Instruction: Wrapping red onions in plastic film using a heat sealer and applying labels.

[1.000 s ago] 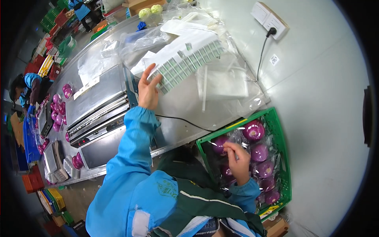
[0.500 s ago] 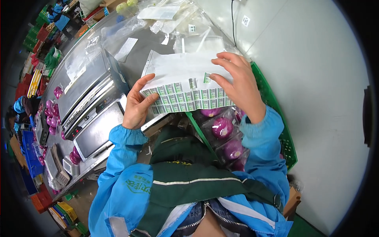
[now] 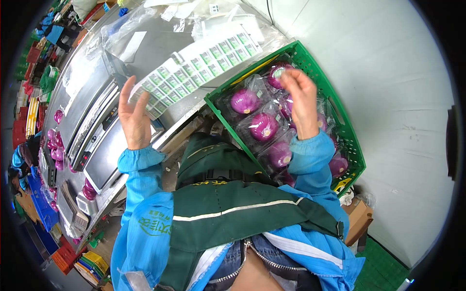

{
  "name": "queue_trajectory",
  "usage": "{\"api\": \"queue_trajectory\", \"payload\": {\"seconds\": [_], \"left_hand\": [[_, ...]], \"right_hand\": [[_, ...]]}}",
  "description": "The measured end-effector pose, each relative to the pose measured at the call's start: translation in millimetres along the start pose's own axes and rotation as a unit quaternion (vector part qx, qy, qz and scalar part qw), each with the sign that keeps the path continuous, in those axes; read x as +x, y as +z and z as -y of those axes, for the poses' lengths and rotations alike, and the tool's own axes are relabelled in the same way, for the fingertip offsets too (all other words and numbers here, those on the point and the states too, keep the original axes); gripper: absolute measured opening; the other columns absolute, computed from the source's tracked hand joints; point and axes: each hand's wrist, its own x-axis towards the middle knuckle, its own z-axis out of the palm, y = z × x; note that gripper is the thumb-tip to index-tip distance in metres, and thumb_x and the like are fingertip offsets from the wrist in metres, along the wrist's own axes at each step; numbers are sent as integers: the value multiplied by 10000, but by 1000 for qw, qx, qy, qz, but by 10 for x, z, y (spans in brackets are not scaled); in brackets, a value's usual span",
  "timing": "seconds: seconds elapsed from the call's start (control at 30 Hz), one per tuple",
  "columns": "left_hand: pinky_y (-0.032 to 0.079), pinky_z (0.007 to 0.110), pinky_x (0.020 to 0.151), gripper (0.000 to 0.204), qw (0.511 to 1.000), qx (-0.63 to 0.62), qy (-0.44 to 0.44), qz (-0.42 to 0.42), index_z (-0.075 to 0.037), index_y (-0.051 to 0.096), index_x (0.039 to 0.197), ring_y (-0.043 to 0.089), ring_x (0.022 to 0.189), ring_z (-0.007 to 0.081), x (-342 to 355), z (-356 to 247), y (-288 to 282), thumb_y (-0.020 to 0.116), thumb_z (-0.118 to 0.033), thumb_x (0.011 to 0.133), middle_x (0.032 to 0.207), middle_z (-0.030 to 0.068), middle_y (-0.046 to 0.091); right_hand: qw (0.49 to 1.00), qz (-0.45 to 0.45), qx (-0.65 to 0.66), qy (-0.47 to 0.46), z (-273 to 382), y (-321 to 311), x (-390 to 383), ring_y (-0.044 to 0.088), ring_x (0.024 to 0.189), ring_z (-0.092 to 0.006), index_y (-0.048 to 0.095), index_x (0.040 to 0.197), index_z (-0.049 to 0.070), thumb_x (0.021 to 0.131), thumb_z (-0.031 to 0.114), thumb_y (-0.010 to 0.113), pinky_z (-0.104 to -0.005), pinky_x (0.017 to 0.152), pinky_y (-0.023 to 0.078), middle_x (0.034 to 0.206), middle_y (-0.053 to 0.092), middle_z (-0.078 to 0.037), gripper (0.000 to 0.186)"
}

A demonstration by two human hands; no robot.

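My left hand [image 3: 134, 119] grips the near-left end of a white sheet of labels [image 3: 187, 77], thumb over its edge. Rows of small green-and-white labels cover the sheet, which slants up and away to the right over the steel table. Above a green crate [image 3: 226, 112], my right hand [image 3: 302, 97] has its thumb and fingers pinched together. At its fingertips shows a small pale green label [image 3: 278, 72], in front of a bagged purple onion [image 3: 274, 81]. More onions in clear bags, such as this one [image 3: 263, 127], fill the crate below and around the hand.
A scale [image 3: 104, 167] stands on the steel table to the left, with loose purple onions [image 3: 56, 145] beyond it. Clear plastic bags [image 3: 133, 29] and papers lie at the back. A pale wall [image 3: 388, 121] rises on the right. A cardboard box [image 3: 358, 218] sits behind the crate.
My right hand has left the sheet and moved down over the crate with a label. My left hand has shifted left with the sheet, now tilted, and the crate shows more fully.
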Motion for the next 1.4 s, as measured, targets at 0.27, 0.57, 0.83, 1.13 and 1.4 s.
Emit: {"api": "queue_trajectory", "payload": {"seconds": [0.27, 0.57, 0.83, 1.13, 1.4], "left_hand": [[460, 305, 875, 458, 1000, -21, 15, -1, -57, 462, 1284, 588, 1000, 182, 89, 169, -5, 585, 9, 848, 1098, 113, 616], [471, 308, 873, 435, 994, -43, -51, 85, -54, 466, 1269, 586, 1019, 183, 146, 427, 364, 588, 2, 855, 1122, 121, 610], [445, 302, 902, 429, 982, -48, -93, 160, -47, 484, 1254, 594, 992, 178, 46, 572, 724, 598, 12, 845, 1087, 117, 624], [424, 301, 916, 413, 973, -8, -135, 187, -22, 502, 1227, 553, 1034, 171, -321, 711, 737, 572, 73, 832, 1141, 124, 588], [420, 290, 904, 407, 957, 22, -164, 240, -24, 522, 1211, 545, 1015, 159, -508, 716, 692, 594, 73, 823, 1122, 89, 584]], "right_hand": [[989, -124, 18, 84, -336, -853, -440, 588, 781, -103, 628, 956, -5, 861, 141, 621, -226, 714, 456, 855, 632, -42, 174], [960, -221, -73, 153, -412, -1559, -1461, 574, 758, -93, 635, 943, -3, 831, 114, 629, -220, 681, 451, 825, 623, -15, 162], [940, -174, -262, 131, -967, -1203, -1537, 618, 690, -170, 650, 882, 4, 758, 178, 687, -289, 652, 478, 769, 659, -112, 217], [917, -219, -328, 56, -1128, -1263, -1366, 623, 675, -171, 636, 880, 14, 724, 118, 720, -287, 631, 487, 761, 652, -102, 205], [907, -58, -335, -248, 133, -503, -853, 593, 887, -243, 637, 993, 49, 755, 23, 676, -314, 768, 483, 1007, 588, -112, 243]]}}
